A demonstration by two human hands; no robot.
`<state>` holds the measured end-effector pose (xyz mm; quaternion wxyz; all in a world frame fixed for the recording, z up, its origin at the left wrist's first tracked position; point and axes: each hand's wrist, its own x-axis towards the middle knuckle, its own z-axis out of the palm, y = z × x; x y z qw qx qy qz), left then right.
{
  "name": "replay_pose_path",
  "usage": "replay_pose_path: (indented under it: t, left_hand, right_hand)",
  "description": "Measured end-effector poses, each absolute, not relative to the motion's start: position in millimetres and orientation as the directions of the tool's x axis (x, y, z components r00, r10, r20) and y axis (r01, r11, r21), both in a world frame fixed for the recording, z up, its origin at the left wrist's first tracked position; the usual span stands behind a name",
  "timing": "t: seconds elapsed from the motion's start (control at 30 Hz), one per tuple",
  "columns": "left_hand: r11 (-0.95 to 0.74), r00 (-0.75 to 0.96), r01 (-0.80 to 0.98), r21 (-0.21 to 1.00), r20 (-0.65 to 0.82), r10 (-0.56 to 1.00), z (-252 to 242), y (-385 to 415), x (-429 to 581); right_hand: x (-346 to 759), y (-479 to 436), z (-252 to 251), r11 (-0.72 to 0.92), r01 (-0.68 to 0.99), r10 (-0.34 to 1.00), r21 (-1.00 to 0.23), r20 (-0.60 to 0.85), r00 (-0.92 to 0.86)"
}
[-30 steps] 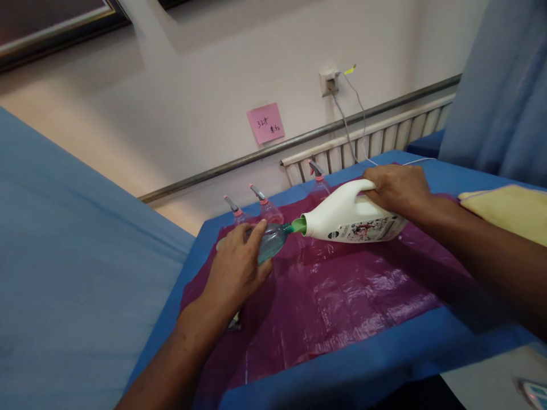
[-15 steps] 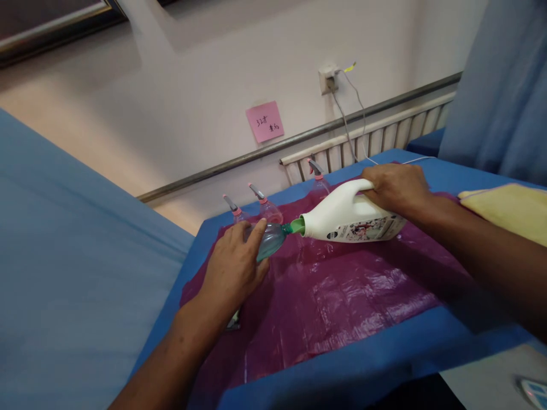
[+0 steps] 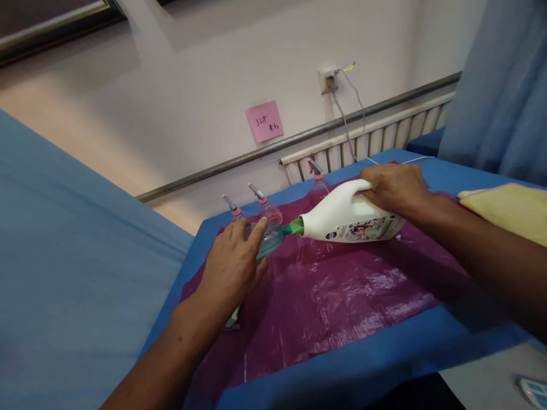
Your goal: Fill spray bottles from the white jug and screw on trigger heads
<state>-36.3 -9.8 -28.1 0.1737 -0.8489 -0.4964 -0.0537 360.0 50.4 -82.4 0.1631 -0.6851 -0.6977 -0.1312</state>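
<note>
My left hand (image 3: pixel 235 256) is wrapped round a clear, teal-tinted bottle (image 3: pixel 270 241), tilted with its neck to the right. A green funnel (image 3: pixel 296 226) sits between that neck and the mouth of a big white jug (image 3: pixel 337 219). The jug lies nearly on its side in the air, its handle gripped by my right hand (image 3: pixel 395 185). Whether liquid is flowing cannot be made out. Behind the hands stand spray bottles with grey and pink heads, one at the left (image 3: pixel 234 210), one beside it (image 3: pixel 269 209) and one farther right (image 3: pixel 319 181).
A crumpled purple plastic sheet (image 3: pixel 299 319) covers much of the blue table (image 3: pixel 342 367). A yellow cloth (image 3: pixel 508 213) lies at the right. Blue curtains (image 3: pixel 77 256) hang at both sides. Behind the table are a radiator (image 3: pixel 397 130), a pipe and a socket with cables.
</note>
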Motion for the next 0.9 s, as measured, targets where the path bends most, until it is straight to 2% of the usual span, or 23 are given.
replay_pose_path:
  t: [0.23,0.47,0.9]
  left_hand:
    - [-0.414,0.517,0.822,-0.391,0.209,0.830,-23,-9,-33]
    - [-0.365,0.450,0.805,-0.468,0.082,0.889,-8,-16,-18]
    - [-0.363,0.430,0.806,-0.467,0.041,0.902,-3,-15,-15]
  right_hand:
    - [358,50,-84,0.036,0.999,0.899,-0.019,0.438,-0.024]
    - [354,46,-75,0.021,1.000,0.929,-0.016,0.370,-0.013]
    - [354,45,-73,0.035,0.998,0.941,-0.045,0.337,-0.017]
